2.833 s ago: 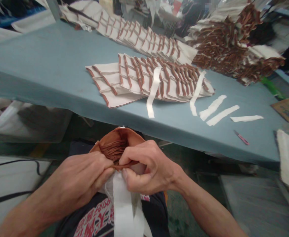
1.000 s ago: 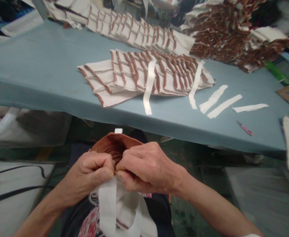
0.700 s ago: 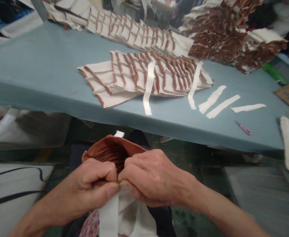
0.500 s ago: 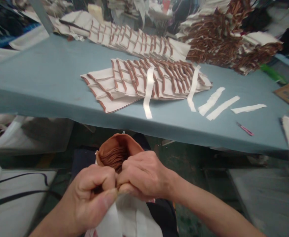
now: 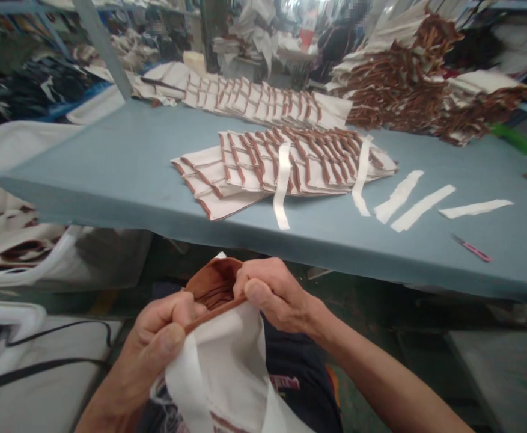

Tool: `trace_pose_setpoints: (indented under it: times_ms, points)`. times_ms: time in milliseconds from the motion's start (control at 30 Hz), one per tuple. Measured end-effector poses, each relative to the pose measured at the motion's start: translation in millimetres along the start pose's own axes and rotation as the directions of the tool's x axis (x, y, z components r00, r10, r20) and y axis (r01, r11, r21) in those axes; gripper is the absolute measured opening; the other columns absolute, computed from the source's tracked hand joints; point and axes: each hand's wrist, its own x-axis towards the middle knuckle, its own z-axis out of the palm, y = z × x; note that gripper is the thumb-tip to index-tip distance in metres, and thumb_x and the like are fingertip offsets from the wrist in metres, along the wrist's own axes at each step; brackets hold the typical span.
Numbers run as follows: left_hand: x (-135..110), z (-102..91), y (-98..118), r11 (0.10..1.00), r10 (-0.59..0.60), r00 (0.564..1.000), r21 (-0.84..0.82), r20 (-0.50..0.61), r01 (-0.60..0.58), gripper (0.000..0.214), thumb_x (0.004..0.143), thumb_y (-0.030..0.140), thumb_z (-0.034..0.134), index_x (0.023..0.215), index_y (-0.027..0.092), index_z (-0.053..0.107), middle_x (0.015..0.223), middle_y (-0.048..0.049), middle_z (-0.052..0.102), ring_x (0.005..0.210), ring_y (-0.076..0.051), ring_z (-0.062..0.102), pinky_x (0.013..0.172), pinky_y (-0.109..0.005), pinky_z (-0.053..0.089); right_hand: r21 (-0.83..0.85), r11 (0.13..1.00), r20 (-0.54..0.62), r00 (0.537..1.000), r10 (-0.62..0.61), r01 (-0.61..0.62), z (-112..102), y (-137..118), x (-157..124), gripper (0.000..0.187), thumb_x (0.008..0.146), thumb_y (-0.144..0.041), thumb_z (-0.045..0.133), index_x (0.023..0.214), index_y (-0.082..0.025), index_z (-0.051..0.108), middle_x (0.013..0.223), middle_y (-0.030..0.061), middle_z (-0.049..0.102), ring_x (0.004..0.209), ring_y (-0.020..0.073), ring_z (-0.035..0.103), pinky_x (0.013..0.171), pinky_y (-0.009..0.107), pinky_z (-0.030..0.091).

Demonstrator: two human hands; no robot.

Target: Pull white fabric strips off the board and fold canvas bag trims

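Observation:
Between my hands, over my lap, is a white fabric piece [image 5: 234, 343] with a brown lining, its top edge pulled taut and its opening gaping away from me. My left hand [image 5: 166, 331] is closed on the left part of that edge, thumb on the near side. Farther right along the edge, my right hand [image 5: 274, 294] grips it with fingers curled inside. Folded brown cloth shows within the opening. White strips hang down the near face. On the table in front lies a fanned stack of white pieces with brown edges [image 5: 249, 165].
The blue table [image 5: 110, 174] spans the view ahead. Loose white strips [image 5: 398, 195] and pink-handled snips [image 5: 471, 248] lie on its right side. A tall pile of brown and white pieces [image 5: 393, 84] stands behind. White bins [image 5: 60, 258] are at the left, with dark straps nearby.
My hands have moved apart along the fabric's edge, which now stretches straight between them. My right hand has risen slightly. The view has tilted up and turned a little left.

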Motion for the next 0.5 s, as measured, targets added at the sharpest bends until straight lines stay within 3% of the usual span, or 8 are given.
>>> trace_pose_setpoints:
  times_ms: [100, 167, 233, 300, 400, 467, 500]
  points:
    - [-3, -12.8, -4, 0.999, 0.001, 0.998, -0.033, -0.061, -0.003, 0.078, 0.081, 0.077, 0.089, 0.072, 0.025, 0.032, 0.066, 0.0068, 0.039, 0.057, -0.011, 0.032, 0.054, -0.027, 0.023, 0.002, 1.0, -0.014, 1.0, 0.023, -0.023, -7, 4, -1, 0.063, 0.123, -0.055, 0.032, 0.08, -0.019, 0.061, 0.074, -0.0006, 0.06, 0.065, 0.0129, 0.052, 0.071, 0.028, 0.047]
    - [-3, -21.9, -6, 0.999, 0.046, 0.998, 0.012, -0.044, -0.046, 0.075, 0.086, 0.078, 0.083, 0.073, 0.026, 0.032, 0.065, 0.0072, 0.038, 0.055, -0.011, 0.033, 0.052, -0.026, 0.025, -0.011, 1.0, -0.016, 0.999, 0.028, -0.028, -7, 7, -2, 0.067, 0.123, -0.057, 0.028, 0.08, -0.019, 0.062, 0.074, -0.0007, 0.06, 0.063, 0.0127, 0.051, 0.071, 0.028, 0.046]
    - [0, -28.8, -6, 0.978, 0.153, 0.986, 0.133, 0.071, -0.162, 0.069, 0.094, 0.076, 0.075, 0.071, 0.026, 0.033, 0.062, 0.0066, 0.038, 0.052, -0.012, 0.035, 0.049, -0.027, 0.027, -0.03, 0.999, -0.032, 0.999, 0.024, -0.025, -6, 11, -3, 0.068, 0.123, -0.059, 0.027, 0.077, -0.02, 0.06, 0.071, -0.0012, 0.058, 0.062, 0.0133, 0.05, 0.07, 0.03, 0.044]
    - [4, -30.8, -3, 0.918, 0.256, 0.943, 0.252, 0.214, -0.306, 0.067, 0.099, 0.069, 0.073, 0.066, 0.025, 0.035, 0.058, 0.0067, 0.035, 0.051, -0.012, 0.034, 0.048, -0.028, 0.026, -0.054, 0.998, -0.079, 0.997, 0.022, -0.026, -4, 18, -4, 0.067, 0.122, -0.059, 0.028, 0.073, -0.022, 0.054, 0.067, -0.0018, 0.054, 0.06, 0.0143, 0.047, 0.068, 0.032, 0.041]
    - [5, -19.3, 6, 0.77, 0.349, 0.889, 0.45, 0.297, -0.453, 0.062, 0.104, 0.049, 0.075, 0.064, 0.022, 0.036, 0.059, 0.0089, 0.028, 0.052, -0.009, 0.03, 0.052, -0.028, 0.023, -0.088, 0.995, -0.181, 0.983, 0.032, -0.048, -1, 27, -4, 0.067, 0.122, -0.059, 0.024, 0.068, -0.025, 0.043, 0.063, -0.0017, 0.048, 0.058, 0.0161, 0.043, 0.066, 0.035, 0.037]
    - [1, -0.6, 8, 0.66, 0.386, 0.865, 0.558, 0.321, -0.502, 0.054, 0.105, 0.033, 0.071, 0.067, 0.021, 0.035, 0.061, 0.0092, 0.029, 0.054, -0.008, 0.032, 0.055, -0.028, 0.023, -0.088, 0.995, -0.208, 0.978, 0.018, -0.037, 2, 29, -3, 0.067, 0.122, -0.061, 0.023, 0.067, -0.025, 0.038, 0.061, -0.0017, 0.044, 0.057, 0.0169, 0.04, 0.065, 0.037, 0.034]
    - [-3, 11.2, 7, 0.655, 0.36, 0.869, 0.572, 0.339, -0.494, 0.05, 0.104, 0.027, 0.07, 0.067, 0.021, 0.036, 0.062, 0.0089, 0.031, 0.056, -0.008, 0.035, 0.056, -0.028, 0.023, -0.072, 0.997, -0.207, 0.978, -0.001, -0.014, 5, 27, -3, 0.067, 0.122, -0.062, 0.025, 0.066, -0.025, 0.037, 0.06, -0.0021, 0.042, 0.056, 0.0169, 0.038, 0.064, 0.037, 0.033]
